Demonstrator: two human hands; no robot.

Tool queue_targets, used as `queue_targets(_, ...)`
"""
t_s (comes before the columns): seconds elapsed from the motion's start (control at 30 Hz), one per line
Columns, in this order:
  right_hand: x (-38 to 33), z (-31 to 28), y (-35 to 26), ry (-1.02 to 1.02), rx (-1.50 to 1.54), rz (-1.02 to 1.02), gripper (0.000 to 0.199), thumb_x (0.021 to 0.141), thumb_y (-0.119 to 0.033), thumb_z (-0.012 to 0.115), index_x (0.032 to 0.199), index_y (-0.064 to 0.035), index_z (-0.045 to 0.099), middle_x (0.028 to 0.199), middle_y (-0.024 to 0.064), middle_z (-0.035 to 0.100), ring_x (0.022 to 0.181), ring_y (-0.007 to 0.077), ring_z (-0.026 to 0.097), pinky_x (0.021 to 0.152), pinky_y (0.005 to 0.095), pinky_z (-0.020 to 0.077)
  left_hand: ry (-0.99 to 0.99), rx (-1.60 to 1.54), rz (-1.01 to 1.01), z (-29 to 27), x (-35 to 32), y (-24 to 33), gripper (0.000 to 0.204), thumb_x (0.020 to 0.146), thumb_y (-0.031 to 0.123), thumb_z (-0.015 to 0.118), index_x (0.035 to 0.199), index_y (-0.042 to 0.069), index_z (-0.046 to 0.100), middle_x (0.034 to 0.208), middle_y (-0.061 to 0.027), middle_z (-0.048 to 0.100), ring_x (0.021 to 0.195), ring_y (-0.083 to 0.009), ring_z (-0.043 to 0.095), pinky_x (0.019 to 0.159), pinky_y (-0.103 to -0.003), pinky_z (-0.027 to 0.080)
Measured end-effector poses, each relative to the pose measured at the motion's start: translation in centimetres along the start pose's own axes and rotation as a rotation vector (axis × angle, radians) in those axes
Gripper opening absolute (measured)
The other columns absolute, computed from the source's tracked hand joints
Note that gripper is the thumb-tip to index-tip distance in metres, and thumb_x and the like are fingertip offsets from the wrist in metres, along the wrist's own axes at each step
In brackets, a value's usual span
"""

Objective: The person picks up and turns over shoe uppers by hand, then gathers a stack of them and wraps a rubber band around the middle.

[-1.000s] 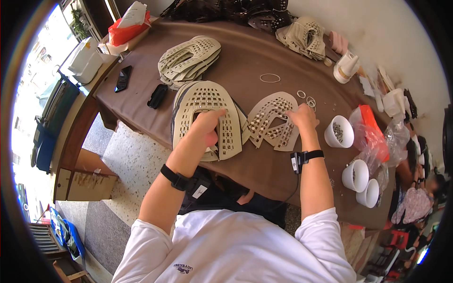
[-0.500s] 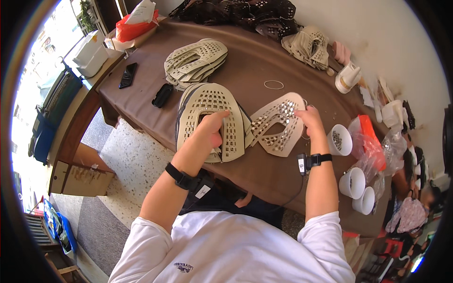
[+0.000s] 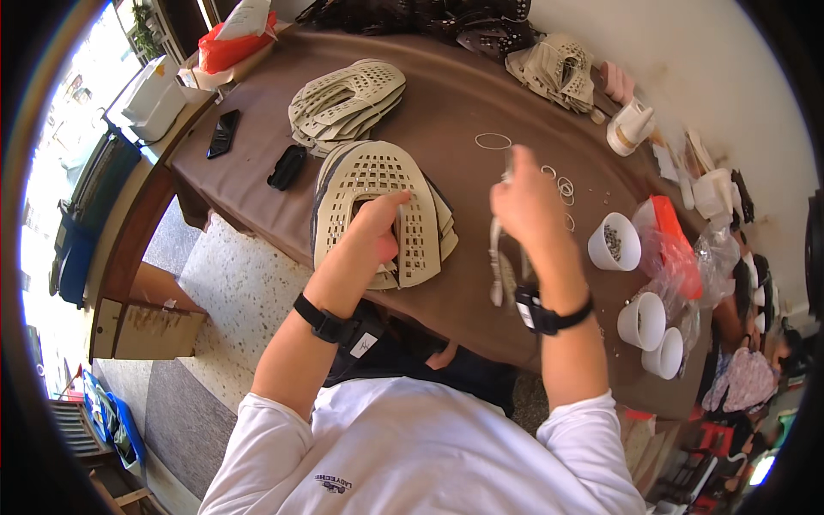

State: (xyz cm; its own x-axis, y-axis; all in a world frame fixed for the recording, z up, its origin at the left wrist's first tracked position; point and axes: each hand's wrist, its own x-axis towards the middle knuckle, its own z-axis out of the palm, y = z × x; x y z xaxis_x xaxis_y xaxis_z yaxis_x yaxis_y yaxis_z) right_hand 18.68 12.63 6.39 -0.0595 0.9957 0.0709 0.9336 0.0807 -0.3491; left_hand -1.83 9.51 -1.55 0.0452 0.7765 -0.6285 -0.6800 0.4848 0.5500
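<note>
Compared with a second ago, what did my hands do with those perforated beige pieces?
The right hand has lifted the beige cut-out piece off the table and now holds it up on edge; a second ago it lay flat under that hand. The left hand stays pressed on the stack of perforated pieces. The white cups and second stack have not moved.

left hand [image 3: 378, 232] on perforated stack [image 3: 373, 202], right hand [image 3: 528, 210] lifting piece [image 3: 498, 257]

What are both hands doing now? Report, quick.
Left hand: pressing flat on the perforated stack, holding nothing.
Right hand: closed on one cutout piece, lifted edge-on.
</note>
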Motion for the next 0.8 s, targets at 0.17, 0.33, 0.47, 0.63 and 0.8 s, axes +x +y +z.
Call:
queue_targets(0.17, 2.6, 8.1, 2.2, -0.386, 0.497, 0.181, 0.062, 0.098, -0.041, 0.064, 0.141, 0.0015, 0.056, 0.129, 0.0298, 0.067, 0.117, 0.0391, 0.068, 0.107, 0.0466, 0.0493, -0.034, -0.029, 0.001, -0.9, 0.5, 0.1, 0.034, 0.107, 0.014, 0.054, 0.139, 0.003, 0.054, 0.133, -0.0158, 0.065, 0.121, -0.0353, 0.064, 0.105, -0.058, 0.050)
queue_targets(0.33, 5.6, 8.4, 7.1, -0.080, 0.249, 0.021, 0.043, 0.096, -0.025, 0.070, 0.131, -0.0011, 0.066, 0.131, 0.0200, 0.069, 0.121, 0.0355, 0.067, 0.104, 0.0441, 0.0522, -0.058, -0.019, 0.039, -0.2, 0.0, -0.2, 0.034, 0.107, 0.012, 0.052, 0.139, 0.001, 0.054, 0.134, -0.0167, 0.064, 0.121, -0.0354, 0.064, 0.104, -0.057, 0.052)
queue_targets(0.47, 6.4, 9.6, 7.0, -0.211, 0.278, -0.173, 0.051, 0.086, -0.016, 0.079, 0.133, -0.0020, 0.065, 0.134, 0.0196, 0.068, 0.126, 0.0341, 0.064, 0.106, 0.0416, 0.0511, -0.049, -0.022, 0.024, -0.6, 0.1, 0.0, 0.034, 0.107, 0.012, 0.052, 0.139, 0.001, 0.053, 0.134, -0.0168, 0.064, 0.122, -0.0353, 0.064, 0.105, -0.057, 0.052)
queue_targets(0.63, 7.2, 11.0, 5.9, -0.382, 0.288, -0.507, 0.051, 0.078, -0.010, 0.081, 0.126, -0.0010, 0.067, 0.132, 0.0179, 0.068, 0.123, 0.0305, 0.064, 0.106, 0.0393, 0.0496, -0.076, -0.024, -0.004, -0.8, 0.2, 0.1, 0.035, 0.107, 0.013, 0.052, 0.140, 0.001, 0.053, 0.135, -0.0168, 0.064, 0.121, -0.0347, 0.065, 0.105, -0.056, 0.052)
queue_targets(0.8, 9.0, 10.5, 6.3, -0.520, 0.542, -0.326, 0.027, 0.085, -0.005, 0.077, 0.109, 0.0016, 0.067, 0.119, 0.0127, 0.071, 0.109, 0.0222, 0.068, 0.094, 0.0323, 0.0527, -0.069, -0.022, -0.003, -0.7, 0.2, 0.0, 0.035, 0.107, 0.014, 0.052, 0.140, 0.001, 0.052, 0.134, -0.0167, 0.064, 0.122, -0.0345, 0.065, 0.105, -0.056, 0.052)
